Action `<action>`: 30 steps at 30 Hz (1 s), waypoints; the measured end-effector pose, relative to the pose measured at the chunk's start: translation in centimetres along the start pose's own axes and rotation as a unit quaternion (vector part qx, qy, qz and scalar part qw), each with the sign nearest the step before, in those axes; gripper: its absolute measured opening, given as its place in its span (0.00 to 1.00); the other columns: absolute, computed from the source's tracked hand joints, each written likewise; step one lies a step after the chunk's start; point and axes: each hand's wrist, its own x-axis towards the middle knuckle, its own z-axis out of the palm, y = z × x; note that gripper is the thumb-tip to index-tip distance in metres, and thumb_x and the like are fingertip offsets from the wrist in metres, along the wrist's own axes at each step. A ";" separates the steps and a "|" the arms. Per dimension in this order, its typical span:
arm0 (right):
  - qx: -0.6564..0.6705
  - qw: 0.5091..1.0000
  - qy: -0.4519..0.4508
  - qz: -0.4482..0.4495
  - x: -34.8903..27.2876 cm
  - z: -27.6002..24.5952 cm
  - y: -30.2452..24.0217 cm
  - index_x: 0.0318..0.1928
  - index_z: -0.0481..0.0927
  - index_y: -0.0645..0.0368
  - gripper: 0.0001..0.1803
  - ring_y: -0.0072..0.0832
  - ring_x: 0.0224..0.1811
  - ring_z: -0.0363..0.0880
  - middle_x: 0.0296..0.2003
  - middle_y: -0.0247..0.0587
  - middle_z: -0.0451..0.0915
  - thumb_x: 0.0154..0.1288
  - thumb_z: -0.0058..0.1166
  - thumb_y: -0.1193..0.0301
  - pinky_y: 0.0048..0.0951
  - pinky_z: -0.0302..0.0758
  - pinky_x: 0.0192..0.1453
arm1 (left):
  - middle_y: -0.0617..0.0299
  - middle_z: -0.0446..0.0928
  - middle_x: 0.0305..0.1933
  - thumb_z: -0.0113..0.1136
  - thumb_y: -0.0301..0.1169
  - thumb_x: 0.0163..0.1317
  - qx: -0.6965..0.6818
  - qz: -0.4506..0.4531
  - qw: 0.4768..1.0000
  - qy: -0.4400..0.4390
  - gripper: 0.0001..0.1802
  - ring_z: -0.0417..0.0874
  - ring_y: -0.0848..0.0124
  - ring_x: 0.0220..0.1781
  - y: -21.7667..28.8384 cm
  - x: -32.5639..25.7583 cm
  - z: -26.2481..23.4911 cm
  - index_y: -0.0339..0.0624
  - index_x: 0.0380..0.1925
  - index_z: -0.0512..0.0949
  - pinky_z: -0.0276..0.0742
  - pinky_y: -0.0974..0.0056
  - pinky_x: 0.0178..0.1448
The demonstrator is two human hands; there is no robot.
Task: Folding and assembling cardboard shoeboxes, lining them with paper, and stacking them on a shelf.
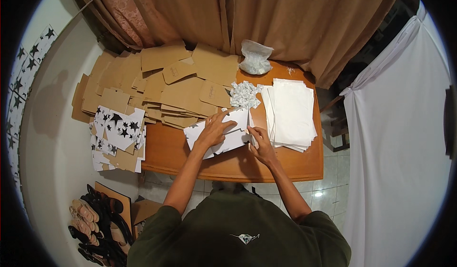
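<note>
A white cardboard box point(236, 140) with a few black marks lies slanted at the table's front edge. On top of it rests my left hand point(213, 131), fingers spread over the upper panel and holding nothing. At the box's right end, the fingers of my right hand point(259, 145) close on the edge of an end flap; the fingertips are partly hidden. Just beyond the box is a heap of small white packets point(245, 94). To the right of my right hand lies a stack of white paper sheets point(291, 112).
Flat brown cardboard pieces point(178, 90) cover the table's back left. Star-printed white pieces point(119, 129) are piled at the left edge. A clear plastic bag point(256, 57) stands at the back by the brown curtain point(285, 19). Shoes point(97, 219) crowd the floor at lower left.
</note>
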 end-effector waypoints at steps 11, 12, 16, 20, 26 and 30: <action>-0.186 0.974 -0.096 -0.085 2.3 0.6 0.5 0.70 0.73 0.43 0.45 0.45 0.67 0.68 0.65 0.43 0.71 0.48 0.68 0.78 0.48 0.66 0.72 | 0.51 0.65 0.77 0.73 0.26 0.43 -0.005 -0.011 1.000 0.014 0.38 0.64 0.49 0.78 -0.5 0.9 0.2 0.65 0.60 0.83 0.61 0.43 0.76; -0.203 0.968 -0.117 -0.092 2.6 0.8 0.6 0.70 0.73 0.45 0.44 0.45 0.68 0.67 0.66 0.40 0.71 0.48 0.69 0.77 0.49 0.64 0.73 | 0.51 0.65 0.76 0.73 0.26 0.43 -0.010 -0.009 1.000 0.012 0.38 0.65 0.49 0.77 -0.7 1.1 0.1 0.65 0.60 0.83 0.63 0.43 0.75; -0.262 0.948 -0.122 -0.130 2.9 1.2 1.2 0.71 0.70 0.48 0.45 0.45 0.69 0.66 0.66 0.34 0.72 0.50 0.70 0.72 0.56 0.58 0.75 | 0.49 0.65 0.76 0.73 0.28 0.43 -0.013 -0.016 1.000 0.006 0.37 0.67 0.49 0.76 -1.4 1.2 0.6 0.65 0.60 0.83 0.63 0.43 0.75; -0.230 0.956 -0.142 -0.114 2.9 1.0 0.3 0.72 0.70 0.48 0.44 0.46 0.71 0.63 0.67 0.39 0.69 0.52 0.70 0.70 0.61 0.56 0.75 | 0.49 0.66 0.76 0.73 0.28 0.44 -0.019 -0.021 0.999 0.018 0.37 0.67 0.49 0.76 -1.8 0.9 0.8 0.65 0.60 0.83 0.63 0.43 0.75; -0.280 0.952 -0.086 -0.094 1.4 2.9 2.4 0.73 0.69 0.51 0.45 0.49 0.73 0.58 0.69 0.53 0.62 0.54 0.74 0.59 0.63 0.53 0.73 | 0.49 0.66 0.76 0.73 0.28 0.44 -0.025 -0.021 0.999 0.004 0.37 0.68 0.49 0.75 -1.1 1.0 0.5 0.64 0.59 0.83 0.62 0.42 0.75; -0.191 0.978 0.086 0.019 0.7 4.3 2.5 0.72 0.65 0.59 0.54 0.53 0.72 0.58 0.68 0.60 0.60 0.49 0.78 0.49 0.59 0.57 0.73 | 0.50 0.66 0.76 0.72 0.29 0.44 -0.017 -0.041 0.998 0.034 0.36 0.69 0.49 0.73 -1.4 0.3 0.8 0.64 0.59 0.84 0.63 0.41 0.74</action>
